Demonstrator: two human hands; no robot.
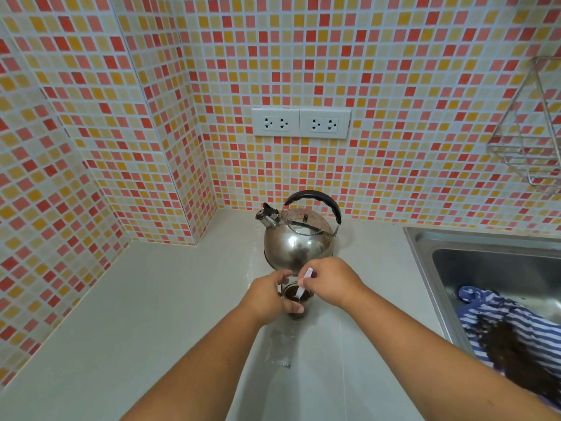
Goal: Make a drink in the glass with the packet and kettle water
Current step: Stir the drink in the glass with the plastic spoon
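Stirring looks like the step we are in: our right hand (331,282) pinches a white stick (303,286) whose long axis slants from upper right down-left into the glass (296,299), just below centre frame. Our left hand (268,296) wraps the glass from the left. The empty packet (280,347) lies below; the kettle (299,238) stands just above.

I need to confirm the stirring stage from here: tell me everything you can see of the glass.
The glass is small, clear and upright on the pale counter, directly in front of the steel kettle. It holds dark brown liquid. The left hand wraps its side in a steadying grip; the right hand holds a white stirrer dipped into it. Its base is partly hidden.
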